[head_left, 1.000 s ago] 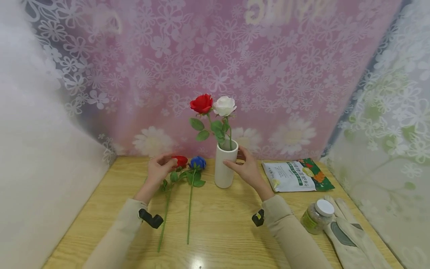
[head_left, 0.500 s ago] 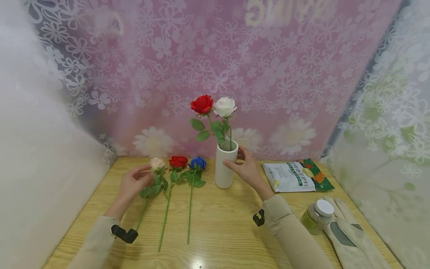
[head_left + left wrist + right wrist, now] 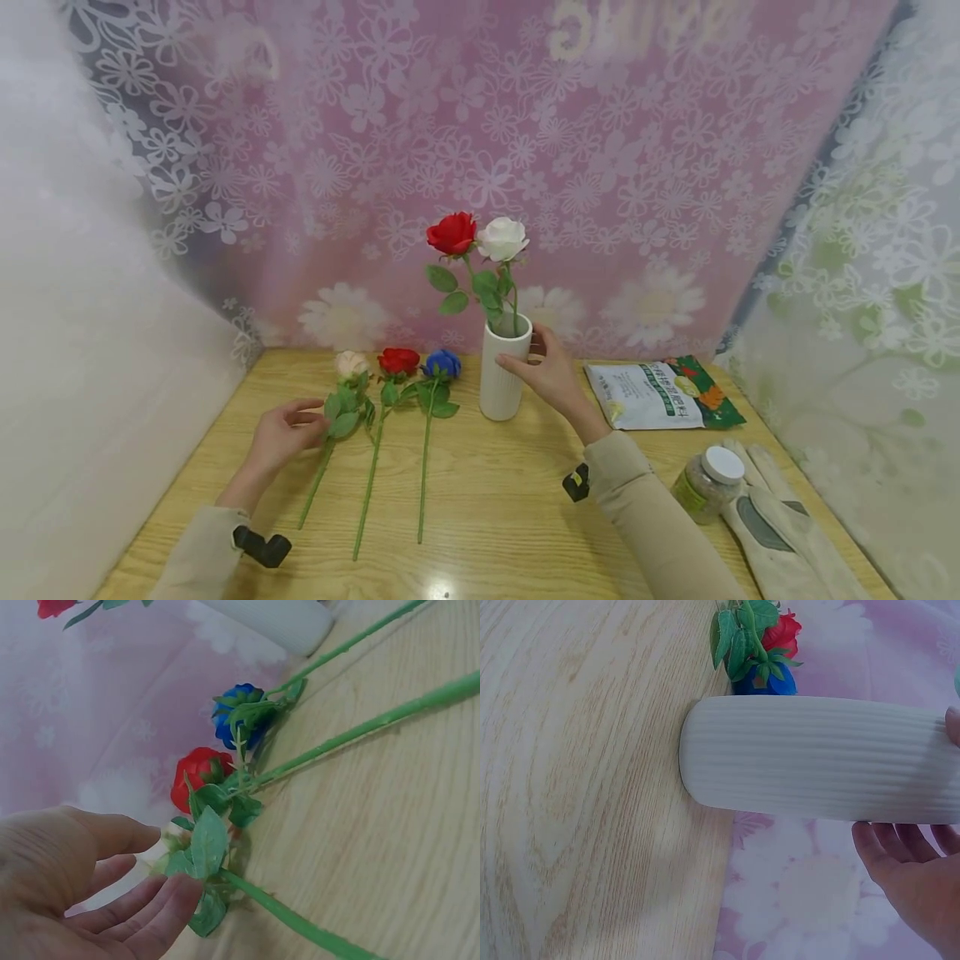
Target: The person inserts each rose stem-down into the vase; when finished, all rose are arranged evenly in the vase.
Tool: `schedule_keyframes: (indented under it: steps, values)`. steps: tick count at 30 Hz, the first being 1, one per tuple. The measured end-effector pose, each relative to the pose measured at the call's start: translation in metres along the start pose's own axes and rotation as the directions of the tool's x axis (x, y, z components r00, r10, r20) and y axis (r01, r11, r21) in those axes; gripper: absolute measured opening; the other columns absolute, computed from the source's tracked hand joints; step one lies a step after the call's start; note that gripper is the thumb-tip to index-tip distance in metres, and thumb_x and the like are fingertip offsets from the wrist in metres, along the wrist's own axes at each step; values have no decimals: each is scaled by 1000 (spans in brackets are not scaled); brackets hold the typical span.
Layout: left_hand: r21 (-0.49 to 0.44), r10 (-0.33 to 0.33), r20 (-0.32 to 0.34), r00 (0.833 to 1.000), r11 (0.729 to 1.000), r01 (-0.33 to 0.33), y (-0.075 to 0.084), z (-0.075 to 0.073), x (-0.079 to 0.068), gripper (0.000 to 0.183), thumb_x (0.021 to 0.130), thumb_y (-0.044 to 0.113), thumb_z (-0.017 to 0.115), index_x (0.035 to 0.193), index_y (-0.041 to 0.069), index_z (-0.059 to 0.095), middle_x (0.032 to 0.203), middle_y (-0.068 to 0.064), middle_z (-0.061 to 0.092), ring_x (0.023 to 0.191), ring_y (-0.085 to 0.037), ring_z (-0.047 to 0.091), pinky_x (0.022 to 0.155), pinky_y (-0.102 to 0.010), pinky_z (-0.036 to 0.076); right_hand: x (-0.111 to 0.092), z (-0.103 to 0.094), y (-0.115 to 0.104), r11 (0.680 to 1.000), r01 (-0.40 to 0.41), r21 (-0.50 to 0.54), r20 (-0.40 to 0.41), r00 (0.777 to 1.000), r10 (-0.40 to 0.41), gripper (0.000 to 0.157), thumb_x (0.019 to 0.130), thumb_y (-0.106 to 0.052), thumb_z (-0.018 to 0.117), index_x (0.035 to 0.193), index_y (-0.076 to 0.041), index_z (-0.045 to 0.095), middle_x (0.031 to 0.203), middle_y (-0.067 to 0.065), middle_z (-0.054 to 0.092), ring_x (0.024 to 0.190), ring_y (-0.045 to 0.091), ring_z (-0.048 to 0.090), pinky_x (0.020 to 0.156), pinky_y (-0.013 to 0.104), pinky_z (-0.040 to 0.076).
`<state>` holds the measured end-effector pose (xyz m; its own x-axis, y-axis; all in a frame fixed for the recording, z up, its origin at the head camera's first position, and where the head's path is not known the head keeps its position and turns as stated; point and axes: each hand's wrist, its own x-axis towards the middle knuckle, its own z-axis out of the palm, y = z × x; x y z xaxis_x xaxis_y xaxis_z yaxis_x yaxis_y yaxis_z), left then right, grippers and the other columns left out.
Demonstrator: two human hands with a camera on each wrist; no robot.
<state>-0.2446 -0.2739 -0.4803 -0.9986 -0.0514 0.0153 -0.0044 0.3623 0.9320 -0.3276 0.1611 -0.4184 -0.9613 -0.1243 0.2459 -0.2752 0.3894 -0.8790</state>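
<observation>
A white ribbed vase (image 3: pixel 501 379) stands upright on the table, holding a red rose (image 3: pixel 452 234) and a white rose (image 3: pixel 502 240). My right hand (image 3: pixel 553 375) grips the vase from its right side, thumb in front and fingers behind; the ribs show closely in the right wrist view. At the left, a cream rose (image 3: pixel 351 365) lies on the wood with its stem toward me. Beside its leaves (image 3: pixel 209 844) is my left hand (image 3: pixel 283 433), thumb and fingers apart; whether the fingertips touch the leaves I cannot tell. Another red rose (image 3: pixel 398 361) and a blue rose (image 3: pixel 442 364) lie alongside.
On the right of the wooden table (image 3: pixel 480 500) lies a white and green packet (image 3: pixel 663 392). Nearer me are a white-lidded jar (image 3: pixel 708 485) and a pair of pale gloves (image 3: pixel 787 525). A flowered pink backdrop (image 3: pixel 360 208) rises behind the table's far edge.
My left hand has left the lying red rose, moved left and then toward me to the cream rose's leaves. The red rose has shifted slightly left. My right hand stays on the vase.
</observation>
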Motion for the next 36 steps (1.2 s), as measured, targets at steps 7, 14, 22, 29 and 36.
schedule_keyframes:
  steps: [7,14,22,29,36]
  values:
    - [27,-7,10,1000,1000,7,-8,2,-3,51,99,7,73,144,-11,56,126,-36,67,88,-26,78,74,-33,66,0,0,1,1000,6,-1,-3,1000,-6,85,90,-41,85,157,-13,42,142,13,58,129,33,61,105,51,56]
    - [81,-8,57,998,997,3,-9,2,-6,56,95,6,77,144,-10,56,126,-37,66,90,-27,77,73,-34,66,0,-1,-1,1000,0,-11,-3,1000,0,85,90,-43,84,158,-14,41,143,13,58,129,34,61,105,52,56]
    - [265,-30,63,998,964,12,-15,5,-7,60,88,15,86,141,-3,62,115,-27,72,88,-24,73,69,-32,60,1,0,3,1000,17,-8,-10,1000,-17,86,89,-43,86,156,-13,44,141,13,60,127,33,63,104,51,57]
    - [333,-14,28,1000,943,4,-17,11,-5,61,86,12,86,140,-4,62,99,-17,74,78,-19,70,64,-30,56,1,0,3,1000,23,-4,-4,1000,-23,87,89,-43,86,157,-13,42,141,12,60,127,33,63,105,51,57]
    - [316,-12,37,999,949,0,-20,12,-3,56,89,9,82,140,-3,62,96,-11,77,75,-15,69,63,-29,55,0,0,3,1000,14,-2,-1,1000,-14,87,89,-44,85,158,-14,41,142,12,59,128,32,63,105,50,57]
